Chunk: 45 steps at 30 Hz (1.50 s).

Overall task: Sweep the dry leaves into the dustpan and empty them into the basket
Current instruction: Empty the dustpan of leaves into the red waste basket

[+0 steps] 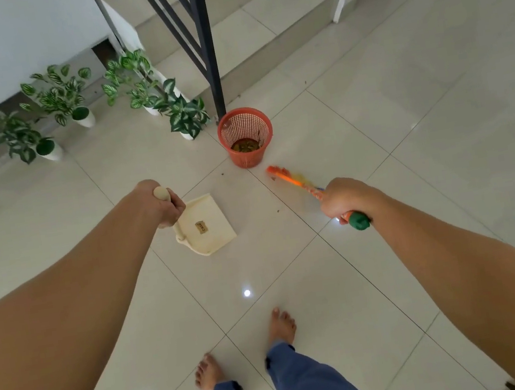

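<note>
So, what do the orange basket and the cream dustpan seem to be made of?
The basket: most likely moulded plastic, matt orange, with a regular mesh of holes in its wall. The dustpan: probably plastic too, a smooth cream surface with thin raised edges.

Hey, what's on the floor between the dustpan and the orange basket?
Only bare tile with one small brown speck, in the head view; dustpan and basket do not touch.
</note>
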{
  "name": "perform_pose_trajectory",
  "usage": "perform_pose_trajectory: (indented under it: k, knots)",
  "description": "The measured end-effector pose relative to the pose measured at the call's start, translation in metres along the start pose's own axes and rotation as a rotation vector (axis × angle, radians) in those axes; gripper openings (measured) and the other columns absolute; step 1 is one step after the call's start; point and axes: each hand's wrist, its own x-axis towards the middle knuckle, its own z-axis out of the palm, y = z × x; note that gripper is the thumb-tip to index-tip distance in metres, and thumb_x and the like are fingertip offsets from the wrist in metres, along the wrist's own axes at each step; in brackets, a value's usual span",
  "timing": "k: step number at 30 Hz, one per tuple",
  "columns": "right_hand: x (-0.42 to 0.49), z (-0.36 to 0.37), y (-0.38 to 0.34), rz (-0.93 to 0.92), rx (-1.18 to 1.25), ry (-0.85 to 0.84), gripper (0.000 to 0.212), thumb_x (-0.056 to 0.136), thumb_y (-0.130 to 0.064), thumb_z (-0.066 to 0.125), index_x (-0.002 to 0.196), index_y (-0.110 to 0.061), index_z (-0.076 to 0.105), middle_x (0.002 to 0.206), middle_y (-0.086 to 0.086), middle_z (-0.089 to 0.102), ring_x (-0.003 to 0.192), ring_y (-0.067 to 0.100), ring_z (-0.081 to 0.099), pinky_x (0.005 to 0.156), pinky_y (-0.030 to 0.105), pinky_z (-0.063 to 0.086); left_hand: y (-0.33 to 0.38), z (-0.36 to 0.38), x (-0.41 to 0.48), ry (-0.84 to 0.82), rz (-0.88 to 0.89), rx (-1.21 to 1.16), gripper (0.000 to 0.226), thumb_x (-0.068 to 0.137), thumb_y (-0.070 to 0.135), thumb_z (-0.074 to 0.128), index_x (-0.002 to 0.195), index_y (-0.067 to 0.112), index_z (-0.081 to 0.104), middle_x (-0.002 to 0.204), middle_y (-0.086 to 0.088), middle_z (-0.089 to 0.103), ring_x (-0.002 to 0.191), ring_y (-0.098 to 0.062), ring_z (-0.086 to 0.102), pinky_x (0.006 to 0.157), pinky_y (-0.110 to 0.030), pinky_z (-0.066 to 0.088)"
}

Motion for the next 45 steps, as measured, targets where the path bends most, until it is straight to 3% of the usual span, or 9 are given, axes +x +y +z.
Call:
perform_pose_trajectory:
  k: [5, 26, 28, 29, 31, 34, 37, 44, 45]
  knots:
    - [-0.015, -0.025, 0.004, -0.05, -0.125, -0.117, 0.029, 0.083, -0.017, 0.055, 0.054, -0.016, 0.053, 0.033, -0.004, 0.054, 0.028, 0.012, 0.047, 0.045, 0.019, 0.038, -0.005, 0.013, 0.004, 0.03, -0.005, 0.014, 0.007, 0.092, 0.006, 0.052, 0.095, 0.011, 0.05, 0.081, -0.004, 0.049, 0.054, -0.011, 0.045, 0.04, -0.01, 0.04]
    - [-0.004, 0.033, -0.074, -0.181, -0.036, -0.059, 0.01, 0.082, -0.019, 0.051, 0.075, -0.013, 0.048, 0.031, -0.005, 0.055, 0.024, 0.008, 0.053, 0.035, 0.012, 0.035, 0.007, -0.045, -0.007, 0.053, -0.008, 0.024, 0.012, 0.091, 0.003, 0.047, 0.1, 0.01, 0.052, 0.086, -0.003, 0.051, 0.058, -0.016, 0.045, 0.042, -0.014, 0.042]
    - [-0.001, 0.043, -0.08, -0.181, 0.0, -0.052, 0.012, 0.083, -0.021, 0.051, 0.076, -0.013, 0.049, 0.032, -0.006, 0.055, 0.025, 0.007, 0.054, 0.036, 0.014, 0.035, -0.037, -0.091, 0.033, 0.18, -0.135, 0.12, 0.027, 0.102, 0.006, 0.043, 0.125, 0.002, 0.056, 0.116, -0.016, 0.06, 0.089, -0.031, 0.063, 0.063, -0.032, 0.059]
    - [0.0, 0.048, -0.083, -0.18, 0.027, -0.058, 0.011, 0.082, -0.021, 0.052, 0.076, -0.012, 0.051, 0.033, -0.005, 0.056, 0.025, 0.007, 0.053, 0.038, 0.016, 0.037, -0.063, -0.131, 0.069, 0.201, -0.219, -0.008, 0.04, 0.11, 0.011, 0.034, 0.146, -0.002, 0.046, 0.144, -0.019, 0.052, 0.123, -0.035, 0.057, 0.097, -0.038, 0.055]
    - [0.003, 0.05, -0.085, -0.173, 0.1, -0.102, 0.013, 0.078, -0.018, 0.055, 0.078, -0.006, 0.059, 0.039, -0.001, 0.062, 0.032, 0.011, 0.056, 0.043, 0.019, 0.04, -0.149, -0.196, 0.13, 0.263, -0.274, -0.016, 0.053, 0.115, 0.02, 0.015, 0.163, -0.001, 0.018, 0.17, -0.012, 0.02, 0.157, -0.026, 0.023, 0.129, -0.034, 0.016]
    - [0.004, 0.043, -0.08, -0.181, 0.235, -0.195, 0.026, 0.074, -0.017, 0.059, 0.088, 0.003, 0.069, 0.06, 0.008, 0.067, 0.048, 0.021, 0.059, 0.048, 0.025, 0.045, -0.157, -0.213, 0.152, 0.316, -0.246, 0.045, 0.053, 0.115, 0.017, 0.01, 0.164, -0.002, 0.009, 0.171, -0.012, 0.011, 0.16, -0.025, 0.015, 0.131, -0.034, 0.009]
    - [-0.006, 0.032, -0.076, -0.207, 0.289, -0.222, 0.022, 0.076, -0.013, 0.061, 0.093, -0.001, 0.067, 0.062, 0.007, 0.064, 0.041, 0.015, 0.056, 0.043, 0.023, 0.043, -0.147, -0.218, 0.136, 0.367, -0.205, 0.18, 0.052, 0.115, 0.016, 0.008, 0.164, -0.002, 0.01, 0.171, -0.011, 0.012, 0.16, -0.025, 0.014, 0.13, -0.031, 0.01]
    - [-0.031, 0.029, -0.089, -0.202, 0.289, -0.195, 0.025, 0.075, -0.012, 0.059, 0.093, 0.004, 0.067, 0.078, 0.017, 0.071, 0.061, 0.027, 0.061, 0.056, 0.03, 0.048, -0.146, -0.223, 0.113, 0.229, -0.063, 0.225, 0.053, 0.116, 0.017, 0.01, 0.164, -0.003, 0.006, 0.172, -0.011, 0.005, 0.162, -0.023, 0.007, 0.13, -0.03, 0.009]
    - [-0.035, 0.031, -0.089, -0.196, 0.31, -0.197, 0.026, 0.075, -0.011, 0.058, 0.093, 0.005, 0.068, 0.076, 0.016, 0.07, 0.062, 0.027, 0.06, 0.055, 0.03, 0.048, -0.127, -0.212, 0.087, 0.08, -0.001, 0.237, 0.052, 0.116, 0.016, 0.012, 0.164, -0.004, 0.008, 0.172, -0.013, 0.006, 0.162, -0.024, 0.007, 0.13, -0.029, 0.009]
